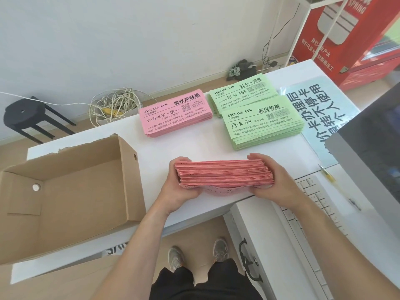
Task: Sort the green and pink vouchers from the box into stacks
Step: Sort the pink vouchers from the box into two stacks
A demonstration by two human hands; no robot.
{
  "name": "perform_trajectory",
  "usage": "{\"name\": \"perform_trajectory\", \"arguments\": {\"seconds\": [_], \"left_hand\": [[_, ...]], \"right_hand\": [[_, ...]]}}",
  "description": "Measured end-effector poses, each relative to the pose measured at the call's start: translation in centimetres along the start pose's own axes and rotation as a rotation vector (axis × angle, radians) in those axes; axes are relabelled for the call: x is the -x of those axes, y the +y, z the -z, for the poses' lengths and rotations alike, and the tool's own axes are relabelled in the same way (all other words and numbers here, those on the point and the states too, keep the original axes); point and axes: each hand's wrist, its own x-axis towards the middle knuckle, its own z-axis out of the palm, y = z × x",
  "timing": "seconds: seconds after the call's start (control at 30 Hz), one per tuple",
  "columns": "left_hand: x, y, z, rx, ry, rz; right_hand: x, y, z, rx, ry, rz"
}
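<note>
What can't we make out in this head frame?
- pink bundle: edge-on in head view, print mostly hidden.
- left hand and right hand: fingers partly behind the bundle.
- rear green stack: partly covered by front green stack.
- monitor: cut off by right edge.

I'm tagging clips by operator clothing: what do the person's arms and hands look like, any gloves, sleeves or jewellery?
Both arms are bare right to the frame's edge, with no sleeve in view. The left hand and right hand wear no gloves, and no watch, bracelet or ring shows where they are visible. Lower down are black shorts and grey trainers.
</note>
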Motion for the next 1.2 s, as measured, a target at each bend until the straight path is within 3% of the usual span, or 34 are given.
{"name": "perform_trajectory", "arguments": {"seconds": [0.3, 0.57, 0.87, 1.2], "left_hand": [[0.3, 0.8, -0.4, -0.003, 0.028, 0.002], [0.4, 2.2, 1.3, -0.044, 0.194, 0.099], [-0.2, 3.6, 4.6, 0.007, 0.531, 0.433], [-4.3, 2.7, 6.0, -0.091, 0.557, 0.549]], "right_hand": [[0.3, -0.2, -0.3, 0.027, 0.022, 0.018], [-0.6, -2.6, -1.8, -0.083, 0.136, -0.079], [-8.6, -8.6, -7.9, 0.018, 0.088, -0.231], [-14.2, -9.9, -9.4, 0.159, 0.091, -0.36]]}}
